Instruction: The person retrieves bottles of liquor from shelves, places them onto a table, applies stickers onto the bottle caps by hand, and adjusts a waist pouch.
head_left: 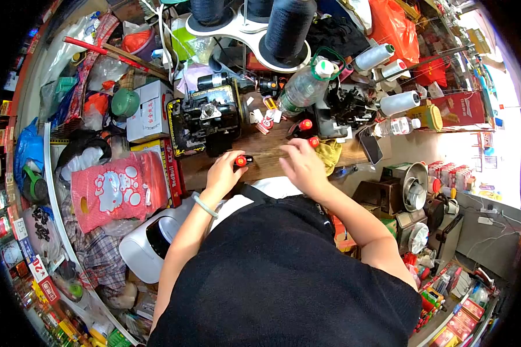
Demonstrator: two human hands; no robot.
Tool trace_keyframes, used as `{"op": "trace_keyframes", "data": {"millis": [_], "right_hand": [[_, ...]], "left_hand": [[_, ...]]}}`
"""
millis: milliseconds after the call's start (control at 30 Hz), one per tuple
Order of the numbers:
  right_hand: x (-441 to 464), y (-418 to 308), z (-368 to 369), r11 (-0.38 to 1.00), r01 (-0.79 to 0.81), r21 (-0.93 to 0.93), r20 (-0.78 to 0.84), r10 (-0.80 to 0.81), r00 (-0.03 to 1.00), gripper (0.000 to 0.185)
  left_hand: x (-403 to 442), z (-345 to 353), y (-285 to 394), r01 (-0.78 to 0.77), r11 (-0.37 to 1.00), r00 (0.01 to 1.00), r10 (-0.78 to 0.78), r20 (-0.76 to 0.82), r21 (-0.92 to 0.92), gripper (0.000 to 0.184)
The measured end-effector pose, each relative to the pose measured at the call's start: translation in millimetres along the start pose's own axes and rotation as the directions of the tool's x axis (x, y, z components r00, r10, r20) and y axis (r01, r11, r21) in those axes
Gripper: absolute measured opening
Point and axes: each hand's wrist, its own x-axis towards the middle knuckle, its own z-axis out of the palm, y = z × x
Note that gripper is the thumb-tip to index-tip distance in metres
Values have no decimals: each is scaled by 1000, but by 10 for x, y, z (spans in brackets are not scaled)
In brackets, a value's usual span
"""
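Over on the far left, I am seeing a blue plastic bag (29, 151) hanging beside crowded shelves, and next to it a pink-red bag with a white cartoon cat (113, 194) is lying over other bundles. Moving right, I am passing a white box (147, 113) that is standing just beside a black machine (208, 118) with worn yellow edges. Below that machine, my left hand (223, 172) is grasping a red-topped black piece (241, 161) between thumb and fingers, keeping it just above the wooden tabletop (266, 151); a pale bangle (205, 205) is circling the wrist. Toward the middle, white scraps (259, 117) are lying scattered, and a clear plastic bottle (304, 88) is standing behind them. A second red-topped piece (305, 125) is resting near the bottle. My right hand (308, 169) is hovering over the tabletop with its fingers partly curled; a third red-topped piece (313, 141) is showing right at them, and I cannot tell whether they are gripping it. Further right, a yellow-green cloth (330, 156) is lying crumpled, a dark phone (371, 146) is resting at an angle, and pale thread spools (400, 103) are sitting above it.
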Motion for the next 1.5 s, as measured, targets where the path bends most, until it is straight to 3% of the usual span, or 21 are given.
{"op": "trace_keyframes", "data": {"millis": [33,100,200,267,400,467,533,567,633,700,800,867,967,1033,1100,1167,1233,1300,1367,1433,1500], "right_hand": [[51,-35,138,998,-38,51,87,33,996,38],[202,79,589,909,-256,328,237,183,954,43],[508,432,1389,922,-301,244,43,300,953,56],[790,291,1275,817,-518,254,143,498,855,53],[960,433,1493,749,-646,145,213,614,760,40],[918,566,1610,782,-585,215,214,547,809,37],[859,674,1655,860,-382,339,128,360,924,32],[810,690,1710,861,-380,338,128,358,925,32],[723,619,1698,815,-338,470,-63,413,908,33],[716,670,1626,838,-313,448,0,350,937,30],[695,646,1563,765,-403,503,83,421,903,25],[673,528,1398,579,-504,642,196,511,837,21],[578,366,1143,464,-372,804,138,464,875,21],[530,182,809,449,-374,812,162,443,882,26],[464,3,502,185,-261,948,173,388,905,27],[450,-168,182,149,-318,936,247,362,899,29],[416,-270,22,117,-417,901,374,273,886,31],[361,-277,69,253,-361,897,343,114,932,24],[311,-371,48,750,-38,660,107,-43,993,16],[327,-541,-82,867,139,479,81,-201,976,21],[332,-538,-35,851,295,434,55,-351,935,24]], "left_hand": [[5,-1,-1,4,1000,1000,-4,7,-6,43],[3,-9,2,10,1000,1000,-10,17,-12,47],[-50,-30,0,8,1000,1000,-8,-5,-19,55],[-119,-44,-36,-9,1000,999,9,-34,-13,62],[-271,-104,-74,1,1000,998,-2,-57,-17,58],[-371,-163,-102,11,999,999,-13,-45,-45,55],[-458,-214,-140,58,994,997,-62,-44,-96,54],[-504,-233,-160,107,983,993,-114,-36,-149,52],[-548,-274,-136,125,975,990,-135,-42,-182,54],[-540,-289,-86,198,958,977,-209,-33,-206,57],[-424,-219,-108,111,990,991,-117,-63,-91,58],[-368,-214,-74,80,996,993,-83,-82,-38,52],[-383,-383,102,173,983,978,-179,-106,-60,48],[-449,-463,152,160,985,974,-168,-150,-65,44],[-511,-573,239,140,975,970,-170,-176,-172,42],[-534,-646,312,114,968,972,-156,-178,-222,38],[-556,-716,457,92,813,986,-154,-60,-575,36],[-528,-778,610,68,738,992,-125,-37,-671,33],[-474,-794,652,174,490,976,-202,83,-855,31],[-417,-766,639,173,474,976,-198,87,-864,31],[-381,-688,583,293,482,953,-219,210,-826,28]]}}
